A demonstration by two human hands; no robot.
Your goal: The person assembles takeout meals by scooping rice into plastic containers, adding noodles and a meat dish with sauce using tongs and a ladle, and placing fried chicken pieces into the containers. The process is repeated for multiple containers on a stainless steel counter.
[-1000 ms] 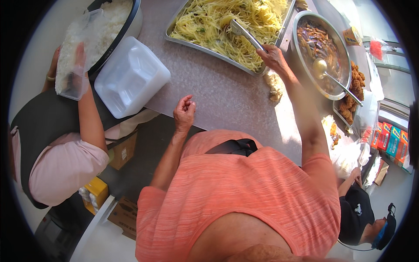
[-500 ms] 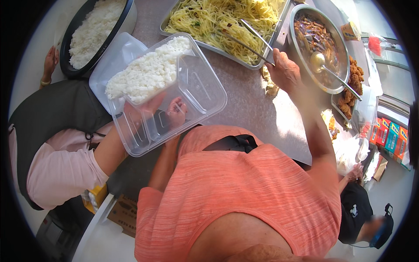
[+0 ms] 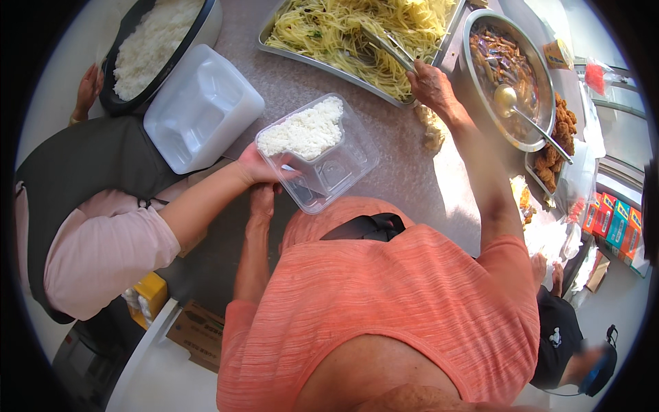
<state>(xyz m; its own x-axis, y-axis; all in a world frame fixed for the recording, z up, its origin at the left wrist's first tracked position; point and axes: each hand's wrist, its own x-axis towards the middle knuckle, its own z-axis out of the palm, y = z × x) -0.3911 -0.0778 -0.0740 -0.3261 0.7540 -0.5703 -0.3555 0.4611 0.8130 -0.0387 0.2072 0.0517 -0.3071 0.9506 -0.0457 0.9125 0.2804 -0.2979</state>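
My right hand (image 3: 432, 86) grips metal tongs (image 3: 392, 49), whose tips are in the pale yellow shredded potato (image 3: 329, 27) in a metal tray (image 3: 326, 70). A co-worker's hand (image 3: 255, 165) reaches in from the left and holds a clear compartment container (image 3: 336, 170) over the table in front of me. White rice (image 3: 305, 130) fills its far compartment. My left hand (image 3: 262, 197) is just below that hand, beside the container's near left corner. Its fingers are partly hidden, and I cannot make out whether they touch the container.
Left stand a black-rimmed tub (image 3: 123, 103) of rice and stacked empty containers (image 3: 206, 110). A metal basin (image 3: 467, 69) of saucy brown food with a ladle (image 3: 506, 97) is at right, beside fried pieces (image 3: 561, 130). Another person (image 3: 559, 336) is at lower right.
The co-worker's rice container has moved right and down toward the table, off the stacked containers. My left hand has shifted slightly left and down. The tongs have gone farther into the potato, their arms closer together.
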